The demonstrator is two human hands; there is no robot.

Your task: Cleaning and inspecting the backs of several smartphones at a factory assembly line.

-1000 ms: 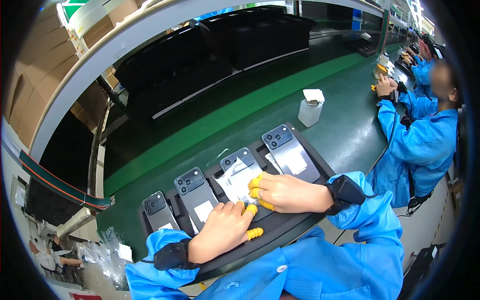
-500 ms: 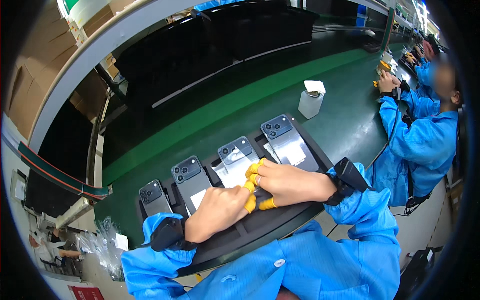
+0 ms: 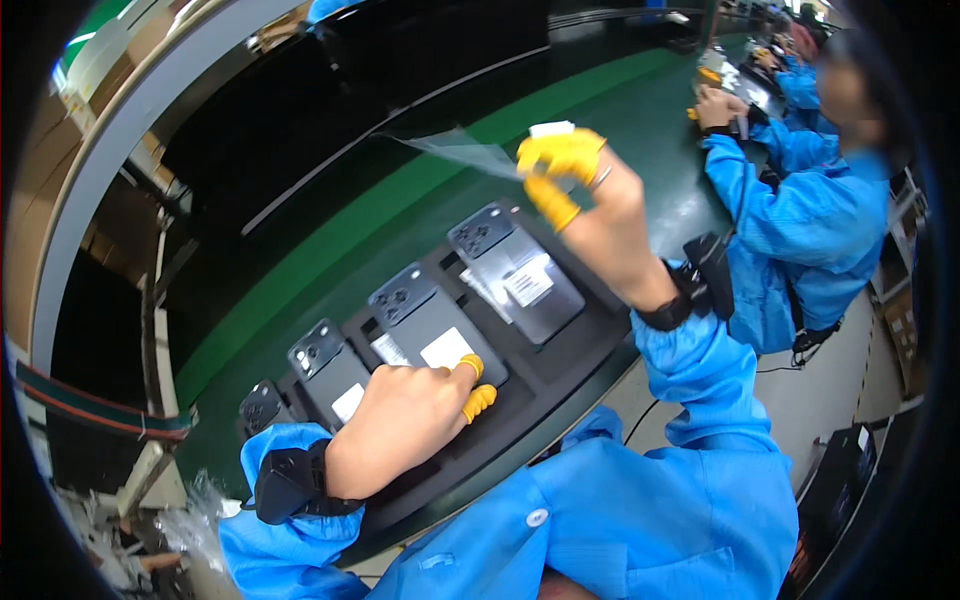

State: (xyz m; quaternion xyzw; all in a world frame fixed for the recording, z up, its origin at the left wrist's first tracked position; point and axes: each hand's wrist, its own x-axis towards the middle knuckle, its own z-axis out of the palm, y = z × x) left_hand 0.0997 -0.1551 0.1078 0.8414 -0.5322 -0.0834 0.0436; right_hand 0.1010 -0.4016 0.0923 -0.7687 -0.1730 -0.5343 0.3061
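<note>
Several dark grey smartphones lie camera side up in a black tray (image 3: 500, 440). My left hand (image 3: 405, 415), with yellow finger cots, is closed at the lower end of the third smartphone from the left (image 3: 415, 315), index finger on its back and thumb by its bottom edge. This smartphone has a white label. My right hand (image 3: 595, 205) is raised beyond the rightmost smartphone (image 3: 520, 275). Its finger-cot-covered fingertips pinch a clear plastic film (image 3: 460, 150) that trails to the left. My left forearm partly hides the two smartphones on the left.
A green bench (image 3: 650, 130) with a lighter green strip spans the area. Behind my right hand shows the white top of a container (image 3: 551, 129). A co-worker in a blue smock (image 3: 800, 220) sits at right. Crumpled clear plastic (image 3: 195, 530) lies at lower left.
My right hand has moved up and away from the third smartphone, pulling the clear film off it. My left hand stays at that smartphone's lower end. The view has shifted right.
</note>
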